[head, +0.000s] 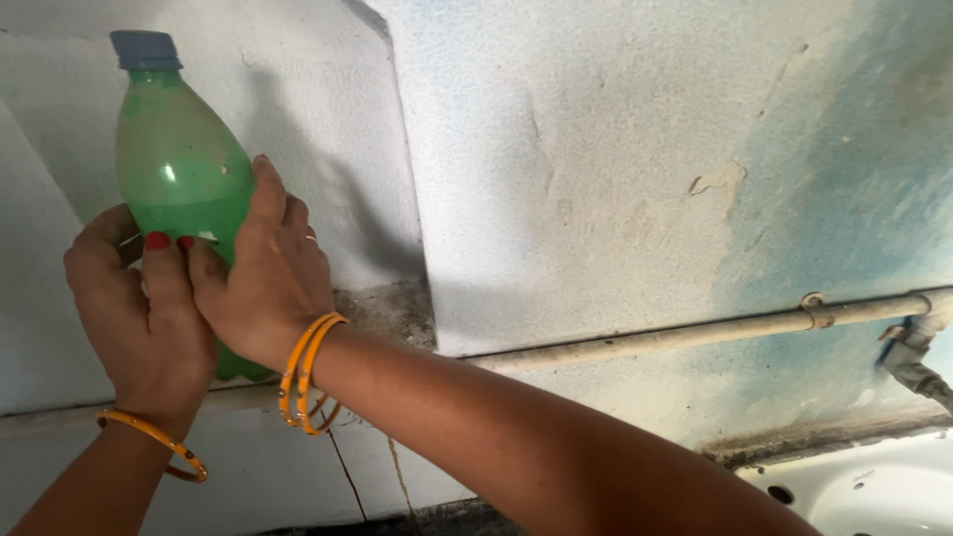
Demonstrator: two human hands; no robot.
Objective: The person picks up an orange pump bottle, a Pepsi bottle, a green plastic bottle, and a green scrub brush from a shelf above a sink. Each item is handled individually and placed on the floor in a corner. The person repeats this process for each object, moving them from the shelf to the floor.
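Fingers [164, 273] of both hands wrap the green plastic bottle [179, 169] at left of frame, closed round its lower half. Left hand [139, 308] grips from the left side, red-painted nails showing on the front. Right hand [268, 273] lies over the bottle's right side, fingers curled round it, a thin ring on one finger, fingertips touching the left hand's fingers.

Bottle stands upright, grey-blue cap [146, 50] on, near upper left of frame; green liquid fills approx. the lower part, upper part looks cloudy. Its base sits on or just above a narrow ledge [382, 303] w/ dirt on it; can't tell if it touches.

Orange bangles: two on the right wrist [308, 372], one on the left wrist [154, 442].

Behind: whitish rough wall [596, 149] w/ blue staining at right. Pale pipe [695, 333] runs across mid-right, ending at a tap fitting [913, 347] at right edge. White sink [874, 491] at lower right corner.
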